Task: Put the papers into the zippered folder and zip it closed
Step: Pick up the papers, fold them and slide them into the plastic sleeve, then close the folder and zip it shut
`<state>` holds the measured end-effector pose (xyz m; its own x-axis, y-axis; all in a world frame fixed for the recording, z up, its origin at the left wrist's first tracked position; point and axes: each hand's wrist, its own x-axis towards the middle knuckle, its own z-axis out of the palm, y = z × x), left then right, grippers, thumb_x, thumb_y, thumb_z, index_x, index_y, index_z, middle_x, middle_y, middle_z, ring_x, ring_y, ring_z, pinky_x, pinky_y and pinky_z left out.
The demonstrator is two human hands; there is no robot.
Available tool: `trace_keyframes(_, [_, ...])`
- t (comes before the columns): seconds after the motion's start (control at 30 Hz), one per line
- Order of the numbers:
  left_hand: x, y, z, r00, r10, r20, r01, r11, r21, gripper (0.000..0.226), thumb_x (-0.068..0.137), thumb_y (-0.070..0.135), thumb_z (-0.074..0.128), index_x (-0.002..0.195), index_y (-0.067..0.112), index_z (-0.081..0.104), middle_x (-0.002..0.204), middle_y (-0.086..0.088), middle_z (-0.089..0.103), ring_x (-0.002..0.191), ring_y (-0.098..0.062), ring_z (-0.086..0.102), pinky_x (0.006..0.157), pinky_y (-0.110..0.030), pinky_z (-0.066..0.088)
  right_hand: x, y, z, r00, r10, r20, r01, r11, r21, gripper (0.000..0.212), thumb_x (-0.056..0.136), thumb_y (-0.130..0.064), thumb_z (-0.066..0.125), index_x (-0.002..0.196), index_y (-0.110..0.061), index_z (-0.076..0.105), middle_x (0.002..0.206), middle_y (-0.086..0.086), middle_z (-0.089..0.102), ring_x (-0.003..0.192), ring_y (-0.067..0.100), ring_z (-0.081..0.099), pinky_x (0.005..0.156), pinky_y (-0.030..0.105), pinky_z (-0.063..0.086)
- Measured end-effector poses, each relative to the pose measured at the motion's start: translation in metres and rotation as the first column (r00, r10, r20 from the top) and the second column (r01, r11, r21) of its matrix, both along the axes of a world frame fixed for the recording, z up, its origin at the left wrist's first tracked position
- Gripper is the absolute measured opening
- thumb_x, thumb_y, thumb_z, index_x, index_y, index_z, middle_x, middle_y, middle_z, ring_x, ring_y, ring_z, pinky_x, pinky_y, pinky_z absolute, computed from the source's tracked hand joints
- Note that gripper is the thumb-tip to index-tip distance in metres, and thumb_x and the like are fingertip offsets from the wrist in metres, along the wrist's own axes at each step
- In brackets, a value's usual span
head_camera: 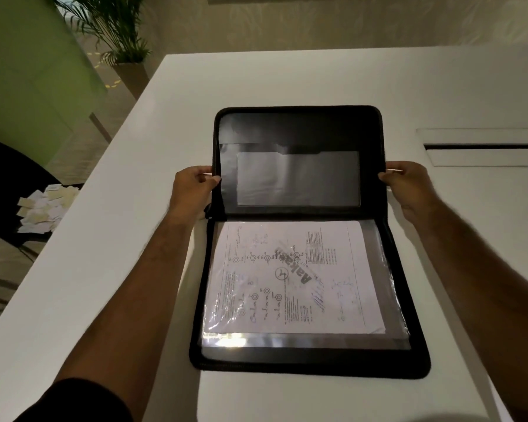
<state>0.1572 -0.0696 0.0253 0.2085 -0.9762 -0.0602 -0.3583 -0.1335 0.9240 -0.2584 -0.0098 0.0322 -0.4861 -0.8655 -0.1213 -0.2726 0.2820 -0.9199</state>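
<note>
Papers [293, 278] sit sleeved in the folder [311, 365] half nearest us; our left hand [192, 190] and right hand [409, 185] pinch the raised far cover's side edges, hinge running left-right between them.

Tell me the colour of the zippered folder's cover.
Black, seen best in the head view: the folder.

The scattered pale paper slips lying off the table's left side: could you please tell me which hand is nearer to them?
Left. The left hand grips the black zippered folder's raised cover on the side facing the scattered pale paper slips; the right hand grips the cover's opposite edge, farther away.
</note>
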Motion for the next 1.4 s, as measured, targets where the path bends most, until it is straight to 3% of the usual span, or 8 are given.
trace_keyframes(0.17, [-0.003, -0.004, 0.011, 1.000, -0.002, 0.001, 0.002, 0.994, -0.110, 0.030, 0.092, 0.014, 0.078, 0.122, 0.015, 0.073, 0.111, -0.006, 0.076, 0.103, -0.018, 0.071, 0.091, -0.029, 0.059, -0.004, -0.007, 0.015, 1.000, -0.006, -0.030, 0.004, 0.998, -0.056, 0.028, 0.101, -0.004, 0.063, 0.128, -0.005, 0.069, 0.110, 0.009, 0.068, 0.101, 0.023, 0.064, 0.075, 0.022, 0.048])
trace_keyframes(0.43, [0.005, 0.023, 0.015, 0.987, -0.049, -0.155, 0.011, 0.972, -0.236, 0.023, 0.090, 0.014, 0.081, 0.108, 0.025, 0.073, 0.094, 0.008, 0.081, 0.093, -0.008, 0.077, 0.081, -0.017, 0.059, -0.002, 0.016, 0.023, 0.999, -0.041, 0.002, 0.041, 0.986, -0.164, 0.025, 0.098, -0.011, 0.066, 0.121, -0.018, 0.067, 0.114, 0.002, 0.071, 0.099, 0.017, 0.068, 0.071, 0.025, 0.050])
trace_keyframes(0.57, [0.013, 0.045, 0.010, 0.981, -0.059, -0.184, 0.007, 0.963, -0.271, 0.017, 0.089, 0.020, 0.083, 0.099, 0.032, 0.075, 0.097, 0.008, 0.082, 0.096, -0.011, 0.078, 0.089, -0.024, 0.059, 0.004, 0.042, 0.024, 0.989, -0.050, 0.142, 0.081, 0.972, -0.219, 0.022, 0.088, -0.016, 0.056, 0.095, -0.030, 0.071, 0.098, -0.002, 0.077, 0.088, 0.018, 0.069, 0.070, 0.033, 0.052])
trace_keyframes(0.73, [0.021, 0.074, 0.002, 0.979, -0.094, -0.181, 0.037, 0.955, -0.293, 0.014, 0.089, 0.019, 0.083, 0.096, 0.029, 0.077, 0.097, 0.005, 0.082, 0.096, -0.013, 0.078, 0.091, -0.029, 0.061, 0.005, 0.075, 0.022, 0.950, 0.033, 0.312, 0.076, 0.941, -0.330, 0.040, 0.090, -0.015, 0.045, 0.078, -0.035, 0.077, 0.083, -0.009, 0.078, 0.076, 0.010, 0.072, 0.060, 0.022, 0.053])
trace_keyframes(0.93, [0.030, 0.108, -0.009, 0.970, -0.155, -0.189, 0.099, 0.956, -0.276, 0.016, 0.089, 0.013, 0.079, 0.103, 0.021, 0.079, 0.107, 0.001, 0.081, 0.107, -0.018, 0.076, 0.093, -0.033, 0.061, -0.012, 0.103, 0.003, 0.982, 0.095, 0.161, -0.028, 0.926, -0.377, 0.023, 0.095, -0.017, 0.052, 0.087, -0.020, 0.072, 0.079, -0.004, 0.070, 0.074, 0.010, 0.067, 0.067, 0.024, 0.054])
trace_keyframes(1.07, [0.035, 0.129, -0.015, 0.929, -0.274, -0.249, 0.196, 0.935, -0.297, 0.019, 0.082, 0.009, 0.069, 0.096, 0.019, 0.077, 0.115, -0.007, 0.079, 0.116, -0.026, 0.072, 0.096, -0.031, 0.058, -0.014, 0.111, -0.009, 0.995, 0.100, -0.028, -0.104, 0.958, -0.268, 0.019, 0.097, -0.014, 0.054, 0.092, -0.008, 0.071, 0.080, -0.014, 0.068, 0.074, -0.012, 0.064, 0.068, 0.003, 0.046])
trace_keyframes(1.2, [0.043, 0.142, -0.030, 0.961, -0.265, -0.081, 0.243, 0.946, -0.212, 0.015, 0.092, 0.007, 0.074, 0.094, 0.022, 0.074, 0.119, 0.006, 0.078, 0.113, -0.012, 0.073, 0.083, -0.015, 0.058, -0.008, 0.125, -0.023, 0.999, 0.052, 0.001, -0.051, 0.983, -0.178, 0.022, 0.094, -0.033, 0.059, 0.081, -0.023, 0.073, 0.079, -0.010, 0.074, 0.071, 0.000, 0.067, 0.067, 0.021, 0.051])
trace_keyframes(1.4, [0.047, 0.150, -0.046, 0.952, -0.306, -0.013, 0.301, 0.943, -0.138, 0.024, 0.099, -0.001, 0.064, 0.098, 0.022, 0.075, 0.127, 0.012, 0.074, 0.121, -0.009, 0.069, 0.102, -0.036, 0.057, 0.004, 0.145, -0.038, 0.995, 0.077, -0.059, -0.086, 0.984, -0.154, 0.019, 0.096, -0.038, 0.059, 0.087, -0.028, 0.072, 0.086, -0.011, 0.076, 0.072, 0.000, 0.068, 0.069, 0.028, 0.052])
